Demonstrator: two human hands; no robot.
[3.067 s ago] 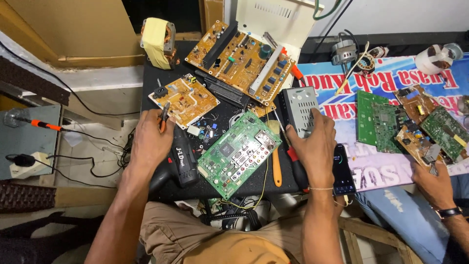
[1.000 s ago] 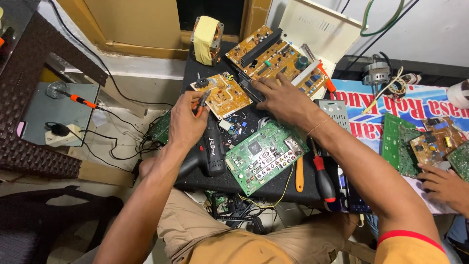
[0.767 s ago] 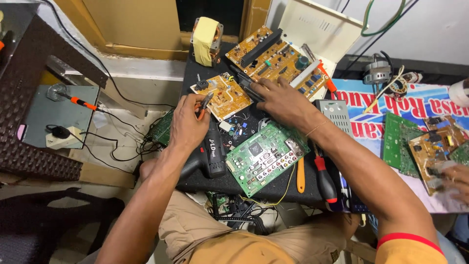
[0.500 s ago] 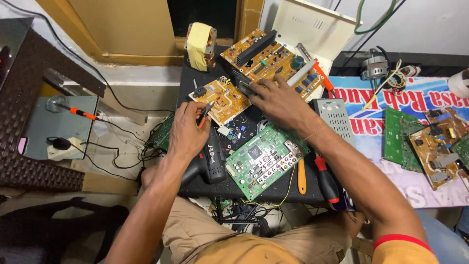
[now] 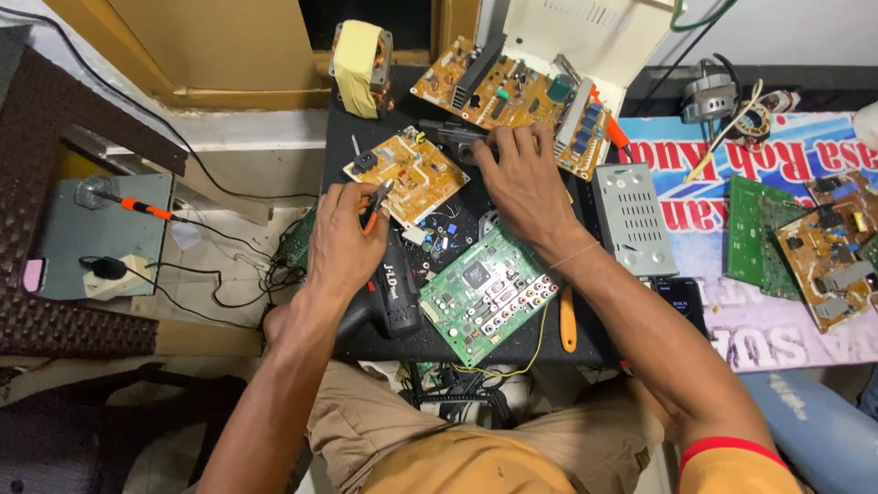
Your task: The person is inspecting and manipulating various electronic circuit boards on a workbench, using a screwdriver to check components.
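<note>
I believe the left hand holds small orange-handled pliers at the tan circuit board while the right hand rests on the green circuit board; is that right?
Not quite. In the head view the right hand rests on a dark part beside the large tan board, not the green circuit board. The left hand does hold orange-handled pliers at the small tan circuit board.

A single head-worn camera looks steeply down from close above onto the black worktop point(image 5: 366, 343), lap and both forearms.

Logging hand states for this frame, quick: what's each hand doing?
Left hand: closed on small orange-handled pliers.
Right hand: open, fingers spread on a dark part by the large brown circuit board, gripping nothing visible.
</note>
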